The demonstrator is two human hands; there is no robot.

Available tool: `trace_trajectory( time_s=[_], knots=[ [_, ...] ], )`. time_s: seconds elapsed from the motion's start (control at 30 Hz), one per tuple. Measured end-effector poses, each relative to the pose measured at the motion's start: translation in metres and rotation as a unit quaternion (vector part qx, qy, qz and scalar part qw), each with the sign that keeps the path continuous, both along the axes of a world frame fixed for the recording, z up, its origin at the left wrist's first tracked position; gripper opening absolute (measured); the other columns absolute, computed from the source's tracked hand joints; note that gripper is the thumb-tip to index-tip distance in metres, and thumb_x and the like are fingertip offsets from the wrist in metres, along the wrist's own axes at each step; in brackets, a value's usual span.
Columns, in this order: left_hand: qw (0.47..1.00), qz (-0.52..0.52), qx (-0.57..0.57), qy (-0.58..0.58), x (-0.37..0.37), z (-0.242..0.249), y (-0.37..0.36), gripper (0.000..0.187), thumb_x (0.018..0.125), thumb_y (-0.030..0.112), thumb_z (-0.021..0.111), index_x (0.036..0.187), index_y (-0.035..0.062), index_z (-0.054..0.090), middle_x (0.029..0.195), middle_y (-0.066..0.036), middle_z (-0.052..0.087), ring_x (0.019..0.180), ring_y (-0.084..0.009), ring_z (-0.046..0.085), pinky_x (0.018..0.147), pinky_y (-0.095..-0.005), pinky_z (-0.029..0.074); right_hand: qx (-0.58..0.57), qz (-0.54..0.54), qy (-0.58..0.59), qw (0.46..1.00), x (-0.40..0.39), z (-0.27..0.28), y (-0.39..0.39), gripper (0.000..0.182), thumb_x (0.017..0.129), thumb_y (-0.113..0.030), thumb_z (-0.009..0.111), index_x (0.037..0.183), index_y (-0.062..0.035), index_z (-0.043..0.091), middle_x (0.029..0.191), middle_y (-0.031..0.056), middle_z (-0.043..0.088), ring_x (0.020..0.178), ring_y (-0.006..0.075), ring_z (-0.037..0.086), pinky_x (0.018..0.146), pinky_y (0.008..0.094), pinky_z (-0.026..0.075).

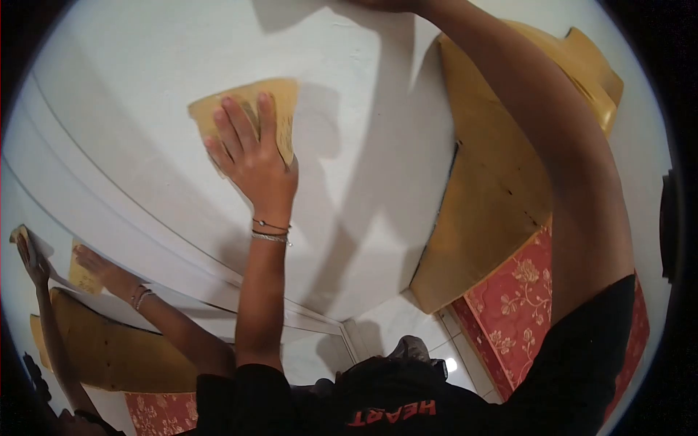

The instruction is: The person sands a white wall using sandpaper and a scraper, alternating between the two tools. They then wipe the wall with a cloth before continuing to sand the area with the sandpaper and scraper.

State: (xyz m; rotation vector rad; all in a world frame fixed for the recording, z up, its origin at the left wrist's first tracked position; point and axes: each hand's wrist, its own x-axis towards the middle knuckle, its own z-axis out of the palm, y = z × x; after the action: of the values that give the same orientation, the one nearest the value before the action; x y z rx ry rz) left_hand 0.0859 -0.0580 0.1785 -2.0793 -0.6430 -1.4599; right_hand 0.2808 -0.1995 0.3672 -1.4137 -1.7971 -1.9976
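My left hand lies with its fingers spread on a yellow sheet of sandpaper, pressing it flat against a white panel. Dark print shows near the sheet's right edge. Two thin bracelets circle this wrist. On the other side, my right arm stretches up, and my right hand is mostly cut off by the top edge, close to the same panel. A mirror at the lower left reflects both arms; in it the right hand has something yellowish at its fingers.
A yellow-brown wooden piece with a curved top stands right of the panel. Below it is red upholstery with a gold floral pattern. White floor tiles show beneath, beside my black shirt.
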Motion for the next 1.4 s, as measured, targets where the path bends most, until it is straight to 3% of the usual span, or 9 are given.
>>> trace_trajectory(
  time_s=[0.13,0.27,0.47,0.73,0.9,1.0,1.13,1.33,1.4],
  knots=[
    [0.954,-0.181,0.010,-0.239,-0.026,0.039,0.037,0.053,0.085,0.024,0.048,0.133,0.0081,0.033,0.135,-0.013,0.036,0.129,-0.0272,0.027,0.105,-0.0466,0.011,-0.003,-0.036,0.020,0.999,-0.003,0.003,-0.002,0.051,0.085,-0.035,0.043,0.134,-0.0254,0.031,0.144,0.0063,0.019,0.133,0.0242,0.016,0.108,0.0413,0.012],
    [0.948,-0.082,0.026,-0.308,-0.042,0.070,0.058,0.052,0.090,0.031,0.040,0.133,0.0035,0.031,0.137,-0.017,0.031,0.128,-0.0340,0.026,0.104,-0.0493,0.013,-0.004,-0.049,0.015,0.999,-0.001,0.000,-0.001,0.053,0.085,-0.035,0.044,0.135,-0.0242,0.030,0.144,0.0073,0.018,0.133,0.0244,0.015,0.108,0.0413,0.011],
    [0.992,-0.039,-0.107,-0.051,-0.006,-0.068,0.002,0.059,0.075,0.012,0.050,0.133,0.0150,0.037,0.141,-0.018,0.022,0.132,-0.0321,0.017,0.105,-0.0504,0.005,0.000,-0.052,0.001,0.999,-0.003,0.000,-0.001,0.053,0.085,-0.034,0.044,0.135,-0.0230,0.031,0.144,0.0071,0.017,0.133,0.0243,0.015,0.108,0.0417,0.011],
    [0.958,-0.151,-0.014,-0.244,-0.026,0.062,0.039,0.050,0.088,0.030,0.044,0.133,0.0111,0.035,0.141,-0.015,0.024,0.132,-0.0292,0.019,0.104,-0.0499,0.007,-0.001,-0.047,-0.001,0.999,-0.003,0.001,0.000,0.052,0.085,-0.033,0.044,0.134,-0.0214,0.033,0.144,0.0070,0.018,0.133,0.0243,0.015,0.108,0.0423,0.011],
    [0.991,-0.119,-0.059,0.026,0.008,-0.021,-0.006,0.062,0.073,0.012,0.051,0.133,0.0193,0.036,0.143,-0.013,0.021,0.134,-0.0249,0.015,0.106,-0.0487,0.004,0.005,-0.052,-0.021,0.998,-0.002,0.003,0.002,0.052,0.085,-0.033,0.043,0.134,-0.0211,0.032,0.144,0.0074,0.018,0.133,0.0244,0.015,0.108,0.0419,0.011],
    [0.989,-0.142,-0.040,0.013,0.010,-0.020,-0.011,0.050,0.079,0.016,0.050,0.129,0.0192,0.043,0.140,-0.010,0.028,0.131,-0.0238,0.023,0.106,-0.0473,0.006,-0.007,-0.051,0.002,0.999,-0.004,0.002,0.000,0.052,0.085,-0.033,0.043,0.134,-0.0215,0.032,0.144,0.0081,0.018,0.133,0.0247,0.015,0.108,0.0417,0.010],
    [0.966,-0.168,-0.013,-0.197,-0.004,0.054,0.014,0.045,0.086,0.022,0.045,0.130,0.0165,0.042,0.142,-0.010,0.026,0.132,-0.0253,0.019,0.105,-0.0480,0.007,0.000,-0.048,0.016,0.999,-0.007,0.001,-0.003,0.053,0.085,-0.035,0.043,0.134,-0.0222,0.032,0.144,0.0083,0.019,0.133,0.0251,0.015,0.108,0.0414,0.010],
    [0.984,-0.152,0.001,0.088,0.022,-0.015,-0.013,0.062,0.072,0.007,0.050,0.132,0.0149,0.037,0.142,-0.012,0.024,0.132,-0.0266,0.019,0.106,-0.0488,0.006,-0.003,-0.043,0.011,0.999,-0.008,0.003,-0.002,0.053,0.084,-0.036,0.043,0.134,-0.0224,0.033,0.143,0.0080,0.020,0.133,0.0250,0.016,0.108,0.0419,0.010],
    [0.981,-0.179,0.021,0.067,0.024,-0.025,-0.015,0.062,0.072,0.008,0.052,0.132,0.0153,0.038,0.141,-0.012,0.025,0.132,-0.0259,0.021,0.106,-0.0483,0.007,-0.008,-0.043,0.018,0.999,-0.007,0.001,-0.003,0.054,0.083,-0.036,0.044,0.134,-0.0225,0.033,0.143,0.0083,0.020,0.133,0.0248,0.016,0.108,0.0419,0.010]
  ],
)
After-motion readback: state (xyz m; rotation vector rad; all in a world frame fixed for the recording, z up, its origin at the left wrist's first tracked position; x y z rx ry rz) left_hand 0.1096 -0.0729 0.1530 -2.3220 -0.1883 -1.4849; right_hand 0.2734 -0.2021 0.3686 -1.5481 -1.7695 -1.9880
